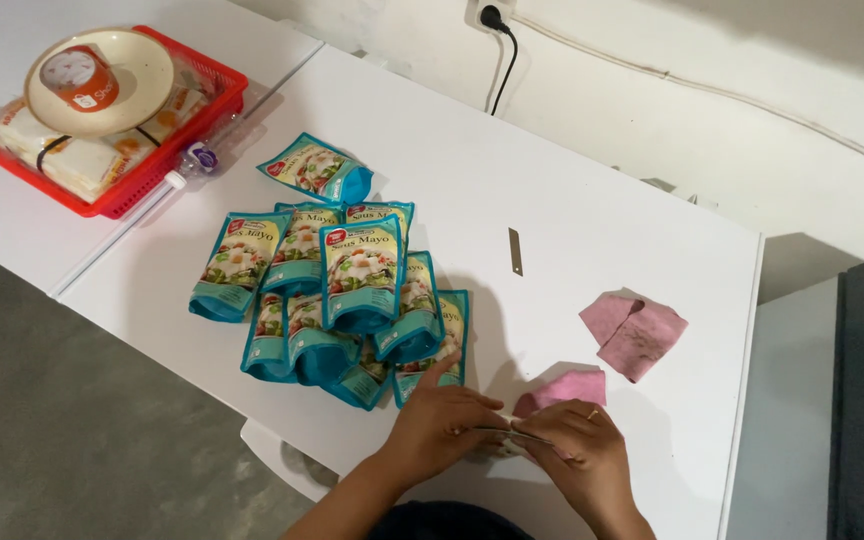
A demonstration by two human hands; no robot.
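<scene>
A plain room at home or a small home business rather than a shop: bare white tables pushed together over a rough grey concrete floor, a wall socket with a black cable, many identical teal sauce pouches, and a red basket of packaged food.

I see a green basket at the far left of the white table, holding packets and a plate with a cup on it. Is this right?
Not quite. In the head view the basket is red, not green. The rest holds: it sits at the far left of the white table, holding packets and a plate with a cup.
</scene>
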